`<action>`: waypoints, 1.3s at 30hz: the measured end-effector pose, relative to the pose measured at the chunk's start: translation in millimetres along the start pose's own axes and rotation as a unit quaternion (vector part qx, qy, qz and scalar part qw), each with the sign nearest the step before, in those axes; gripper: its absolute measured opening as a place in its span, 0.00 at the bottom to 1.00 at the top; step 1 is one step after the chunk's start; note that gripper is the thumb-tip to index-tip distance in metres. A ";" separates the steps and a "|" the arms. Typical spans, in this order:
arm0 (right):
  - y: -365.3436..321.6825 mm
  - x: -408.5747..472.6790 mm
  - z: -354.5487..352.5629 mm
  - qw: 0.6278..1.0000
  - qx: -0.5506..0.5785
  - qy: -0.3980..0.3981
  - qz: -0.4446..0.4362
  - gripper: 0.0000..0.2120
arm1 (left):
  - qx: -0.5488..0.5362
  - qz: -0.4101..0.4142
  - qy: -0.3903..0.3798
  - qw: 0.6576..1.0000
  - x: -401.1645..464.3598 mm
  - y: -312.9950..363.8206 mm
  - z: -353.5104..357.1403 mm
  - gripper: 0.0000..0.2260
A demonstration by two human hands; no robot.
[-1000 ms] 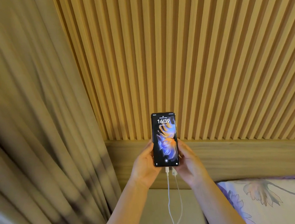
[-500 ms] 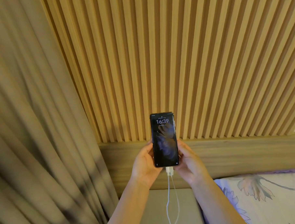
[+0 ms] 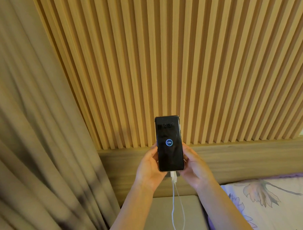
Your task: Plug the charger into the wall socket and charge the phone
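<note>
Our left hand (image 3: 149, 168) curls closed around the phone (image 3: 169, 143) along its 9 o'clock edge; our right hand (image 3: 193, 167) clasps the 3 o'clock edge. We hold the phone upright before the slatted wall panel (image 3: 179, 61). Screen dark, small ring showing 75%. White cable (image 3: 174, 192) plugged in at 6 o'clock, hanging down.

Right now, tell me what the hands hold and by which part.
Both hold the phone upright: left hand on its left edge, right hand on its right edge. The white cable hangs from its bottom, ungripped.
</note>
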State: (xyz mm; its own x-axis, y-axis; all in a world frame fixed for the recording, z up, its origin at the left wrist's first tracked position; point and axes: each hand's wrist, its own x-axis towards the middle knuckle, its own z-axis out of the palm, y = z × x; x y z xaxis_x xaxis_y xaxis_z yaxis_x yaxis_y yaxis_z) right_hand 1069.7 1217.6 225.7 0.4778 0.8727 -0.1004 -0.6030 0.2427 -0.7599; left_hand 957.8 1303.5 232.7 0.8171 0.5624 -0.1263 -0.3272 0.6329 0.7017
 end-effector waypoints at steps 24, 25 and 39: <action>16.4 6.4 -14.4 0.999 -0.034 0.002 0.032 0.17 | -0.004 -0.023 0.060 0.998 5.1 -17.2 -18.5 0.16; 17.8 7.3 -15.3 0.999 -0.039 0.003 0.034 0.18 | -0.003 -0.024 0.062 0.998 6.0 -18.4 -20.9 0.16; 54.5 13.0 -35.6 0.996 -0.043 0.023 0.077 0.13 | -0.003 -0.051 0.081 0.995 6.6 -40.1 -61.9 0.15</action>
State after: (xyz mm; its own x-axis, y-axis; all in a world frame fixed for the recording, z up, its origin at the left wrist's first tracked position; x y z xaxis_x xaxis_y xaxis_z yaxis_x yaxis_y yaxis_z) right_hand 1065.8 1227.2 160.1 0.4143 0.8760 -0.2470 -0.6146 0.0692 -0.7858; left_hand 946.9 1314.7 160.4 0.7591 0.5735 -0.3079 -0.2503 0.6938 0.6753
